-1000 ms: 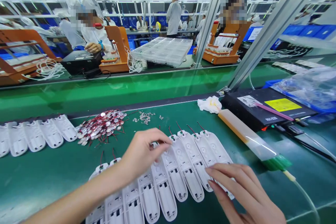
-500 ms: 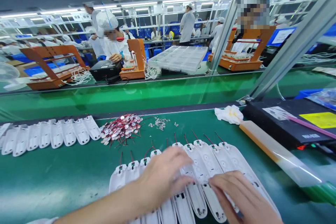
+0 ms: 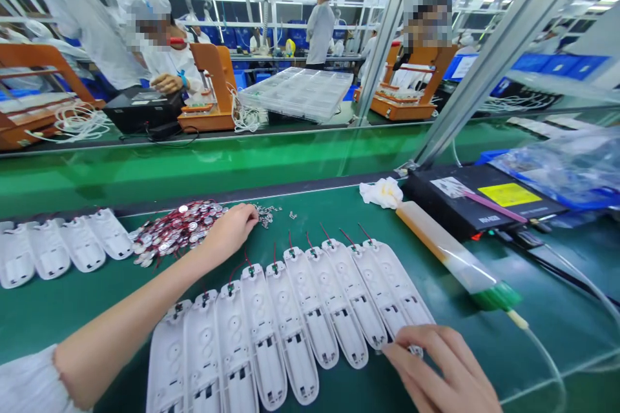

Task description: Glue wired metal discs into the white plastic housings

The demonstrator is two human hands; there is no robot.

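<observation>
My left hand (image 3: 234, 230) reaches across to the small pile of tiny metal pieces (image 3: 266, 214), its fingertips pinched together at the pile's edge. Whatever lies between them is too small to make out. My right hand (image 3: 443, 364) is closed by the lower ends of the rightmost white plastic shells (image 3: 303, 290). Its thumb and fingers come together there, and what they hold is hidden. Several of these long shells lie side by side in a fanned row, each with a small green board and a red wire at its top. A heap of round silver discs with red wires (image 3: 179, 229) is left of my left hand.
More white shells (image 3: 87, 242) line the far left. Right of the row lie a crumpled tissue (image 3: 382, 192), a large syringe tube (image 3: 445, 251) with a hose, and a black control box (image 3: 479, 197). Across the green divider, co-workers sit by orange fixtures (image 3: 402, 87).
My left hand has left the shells and moved up and left to the tiny metal pieces. My right hand has shifted slightly toward the shells' lower ends. The camera view has turned right.
</observation>
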